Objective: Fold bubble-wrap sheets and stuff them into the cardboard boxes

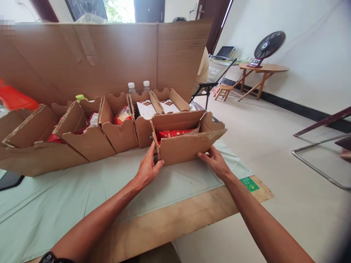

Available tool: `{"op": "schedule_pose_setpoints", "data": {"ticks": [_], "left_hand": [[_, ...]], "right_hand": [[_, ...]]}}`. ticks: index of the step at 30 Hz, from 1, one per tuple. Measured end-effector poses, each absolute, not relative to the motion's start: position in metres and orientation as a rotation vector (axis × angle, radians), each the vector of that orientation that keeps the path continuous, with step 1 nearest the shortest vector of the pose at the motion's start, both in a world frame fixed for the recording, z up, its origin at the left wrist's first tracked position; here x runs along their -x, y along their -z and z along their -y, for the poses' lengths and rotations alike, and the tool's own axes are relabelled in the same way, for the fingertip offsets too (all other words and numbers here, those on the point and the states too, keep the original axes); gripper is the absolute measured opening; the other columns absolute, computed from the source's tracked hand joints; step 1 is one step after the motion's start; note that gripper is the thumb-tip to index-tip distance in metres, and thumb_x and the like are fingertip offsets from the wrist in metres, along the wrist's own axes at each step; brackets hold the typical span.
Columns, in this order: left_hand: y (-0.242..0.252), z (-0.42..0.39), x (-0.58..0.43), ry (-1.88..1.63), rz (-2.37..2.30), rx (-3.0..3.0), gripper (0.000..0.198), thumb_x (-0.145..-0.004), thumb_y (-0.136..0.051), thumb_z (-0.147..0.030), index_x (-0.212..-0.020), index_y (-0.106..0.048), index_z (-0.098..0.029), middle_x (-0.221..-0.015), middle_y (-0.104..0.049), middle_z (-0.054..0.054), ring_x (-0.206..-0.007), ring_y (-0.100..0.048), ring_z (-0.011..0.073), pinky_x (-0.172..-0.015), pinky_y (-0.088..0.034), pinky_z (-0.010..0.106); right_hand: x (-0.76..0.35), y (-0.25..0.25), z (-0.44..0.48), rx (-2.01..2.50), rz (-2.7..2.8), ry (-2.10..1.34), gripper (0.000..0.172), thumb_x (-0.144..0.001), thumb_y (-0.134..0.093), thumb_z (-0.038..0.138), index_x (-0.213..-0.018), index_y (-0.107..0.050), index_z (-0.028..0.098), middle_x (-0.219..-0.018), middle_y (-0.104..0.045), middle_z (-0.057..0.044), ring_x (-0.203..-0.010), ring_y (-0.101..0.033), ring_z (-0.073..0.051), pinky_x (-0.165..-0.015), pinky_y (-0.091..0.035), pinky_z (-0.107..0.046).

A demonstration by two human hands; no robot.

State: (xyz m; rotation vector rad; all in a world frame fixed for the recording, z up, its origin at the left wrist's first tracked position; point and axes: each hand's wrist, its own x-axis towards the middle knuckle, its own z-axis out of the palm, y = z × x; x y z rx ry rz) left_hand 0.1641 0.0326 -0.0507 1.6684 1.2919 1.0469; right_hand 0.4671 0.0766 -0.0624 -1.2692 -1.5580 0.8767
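Observation:
Between my two hands is an open cardboard box (pixel 189 148) with a red packet (pixel 175 134) lying inside. My left hand (pixel 148 166) grips its left end, thumb on the near face. At the lower right, my right hand (pixel 215 160) holds the box with its thumb in front and the other fingers hidden behind or under it. To the left stands a row of similar cardboard boxes. One of them (pixel 120 137) holds a clear and red food packet (pixel 123 115), and white cartons (pixel 146 109) sit in another.
A tall cardboard panel (pixel 115 54) stands behind the boxes, with two bottles (pixel 131 87) before it. A pale green cloth (pixel 109 193) covers much of the table (pixel 192 215). Orange-red material (pixel 16 98) hangs at left. A folding chair (pixel 216 73) and a fan (pixel 270 44) are beyond.

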Motion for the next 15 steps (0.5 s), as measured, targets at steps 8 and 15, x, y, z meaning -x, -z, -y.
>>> {"op": "schedule_pose_setpoints", "data": {"ticks": [8,15], "left_hand": [[0.075,-0.023,-0.14,-0.982,-1.426,-1.871,0.084,-0.093,-0.058,-0.035,-0.166,-0.018,-0.022,-0.164,-0.042,0.019,-0.146,-0.049,0.0363,-0.114,-0.044,0.058],[0.091,0.052,-0.084,-0.351,-1.532,-2.508,0.052,-0.099,-0.051,-0.039,-0.146,-0.059,-0.019,-0.16,-0.05,0.019,-0.15,-0.042,0.0418,-0.119,-0.034,0.068]], "right_hand": [[-0.446,0.096,-0.044,1.493,1.385,-0.677,0.07,-0.087,-0.061,0.052,-0.146,-0.048,0.017,-0.147,-0.059,-0.02,-0.13,-0.061,-0.033,-0.106,-0.053,-0.054],[-0.413,0.103,0.068,1.656,2.073,-0.194,0.044,-0.097,-0.053,0.035,-0.136,-0.066,0.021,-0.154,-0.057,-0.014,-0.143,-0.05,-0.034,-0.116,-0.04,-0.055]]}}
